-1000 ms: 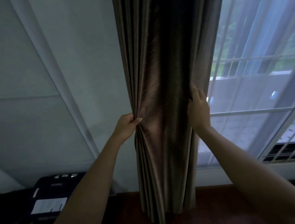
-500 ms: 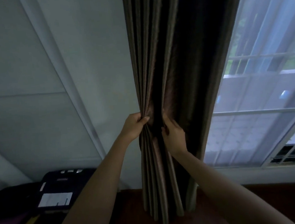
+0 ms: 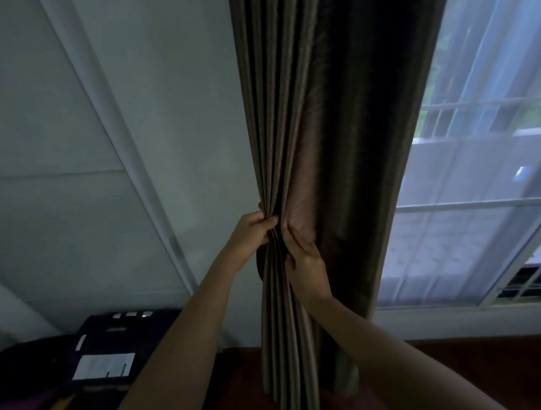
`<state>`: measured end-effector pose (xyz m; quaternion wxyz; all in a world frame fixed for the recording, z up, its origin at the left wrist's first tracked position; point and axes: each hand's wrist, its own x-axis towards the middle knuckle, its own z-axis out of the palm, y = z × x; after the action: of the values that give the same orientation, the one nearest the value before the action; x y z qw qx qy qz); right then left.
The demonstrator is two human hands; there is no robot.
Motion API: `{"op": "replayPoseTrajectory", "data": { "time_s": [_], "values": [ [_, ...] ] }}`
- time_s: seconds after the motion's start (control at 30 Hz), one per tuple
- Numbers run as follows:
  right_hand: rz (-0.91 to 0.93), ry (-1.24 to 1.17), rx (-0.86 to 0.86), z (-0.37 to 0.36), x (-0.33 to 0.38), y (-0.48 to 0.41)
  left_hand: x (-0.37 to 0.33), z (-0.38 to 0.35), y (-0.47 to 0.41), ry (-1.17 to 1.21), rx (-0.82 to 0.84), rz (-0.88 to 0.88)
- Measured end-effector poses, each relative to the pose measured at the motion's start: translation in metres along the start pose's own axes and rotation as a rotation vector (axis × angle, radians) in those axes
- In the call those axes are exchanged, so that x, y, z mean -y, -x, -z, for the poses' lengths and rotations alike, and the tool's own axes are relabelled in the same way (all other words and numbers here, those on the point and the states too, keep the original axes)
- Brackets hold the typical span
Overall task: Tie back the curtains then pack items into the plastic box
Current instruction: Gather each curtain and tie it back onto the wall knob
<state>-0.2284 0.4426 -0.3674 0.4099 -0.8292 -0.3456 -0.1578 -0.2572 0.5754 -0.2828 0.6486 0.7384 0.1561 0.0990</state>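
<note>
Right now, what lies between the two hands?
In the head view, a pinched bunch of curtain folds lies between the left hand and right hand; both grip it.

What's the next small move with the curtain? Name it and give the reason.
Probably sweep the right hand rightward to gather the loose folds into the bunch. The left hand pinches only the curtain's left pleats, while its wide right part hangs ungathered against the window. No tie-back is visible.
</note>
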Motion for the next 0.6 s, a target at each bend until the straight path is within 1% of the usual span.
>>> {"op": "replayPoseTrajectory", "data": {
  "time_s": [0.07,0.1,0.2,0.27,0.3,0.33,0.37,0.43,0.47,0.5,0.53,0.6],
  "values": [
    [-0.012,0.021,0.02,-0.001,0.0,0.0,0.0,-0.005,0.002,0.031,0.013,0.018],
    [-0.026,0.021,0.03,0.0,-0.001,0.001,0.001,-0.008,0.001,0.009,0.012,0.004],
    [-0.017,-0.025,0.133,0.004,-0.005,0.007,0.005,-0.017,0.006,-0.178,-0.022,-0.11],
    [-0.003,-0.029,0.226,0.013,-0.006,0.009,0.01,-0.019,0.005,-0.317,-0.11,-0.222],
    [0.012,0.001,0.23,0.021,-0.007,0.008,0.013,-0.018,0.002,-0.352,-0.141,-0.254],
    [0.043,0.047,0.178,0.031,-0.007,0.005,0.015,-0.017,-0.001,-0.364,-0.149,-0.265],
    [0.096,0.101,0.063,0.044,-0.006,-0.001,0.015,-0.018,-0.004,-0.369,-0.144,-0.271],
    [0.169,0.164,-0.245,0.074,-0.007,-0.019,0.015,-0.017,-0.009,-0.352,-0.095,-0.264],
    [0.156,0.171,-0.388,0.091,-0.008,-0.03,0.014,-0.017,-0.01,-0.323,-0.059,-0.257],
    [0.117,0.165,-0.496,0.107,-0.011,-0.042,0.013,-0.017,-0.01,-0.291,-0.026,-0.25],
    [0.062,0.136,-0.56,0.125,-0.013,-0.055,0.011,-0.018,-0.01,-0.262,-0.001,-0.24],
    [-0.067,0.01,-0.601,0.151,-0.025,-0.077,0.011,-0.019,-0.014,-0.204,0.032,-0.205]
  ]
}}
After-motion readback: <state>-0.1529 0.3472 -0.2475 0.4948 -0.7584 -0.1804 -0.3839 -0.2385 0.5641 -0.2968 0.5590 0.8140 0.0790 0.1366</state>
